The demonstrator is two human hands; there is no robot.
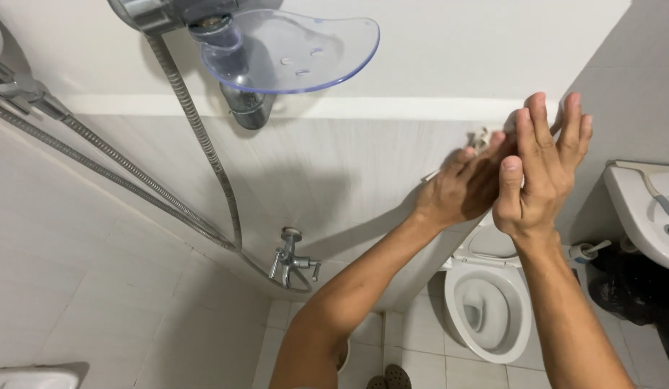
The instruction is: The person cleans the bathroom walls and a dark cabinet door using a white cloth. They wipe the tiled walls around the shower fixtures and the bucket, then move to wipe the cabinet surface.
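We are looking down over a small tiled bathroom with both arms raised toward the far wall. Our left hand (pixel 464 189) and right hand (pixel 542 164) meet at the right of the scene, just under the pale ledge (pixel 392 108) that runs across the wall, above the open toilet (pixel 487 306). Between them sits a small whitish object (pixel 483 137), pressed near the left fingertips and half covered by the right palm. It may be a scrap of soap or a small wall fitting; the view is too poor to say which.

The left hand is curled, its fingertips pinching at that small piece. The right hand is flat and spread, fingers straight up, closed on nothing and only laid against the left.

The piece looks light and hard, and in a wet room we would judge it slippery, so a fingertip pinch across its narrow sides seems the surest hold, with the other palm cupped behind it.

To the left, a clear blue soap dish (pixel 295 50) juts from the shower fitting near the top, a ribbed metal hose (pixel 198 130) hangs down from it, and a chrome tap (pixel 293 261) sits low on the wall. A white basin (pixel 640 209) shows at the right edge.
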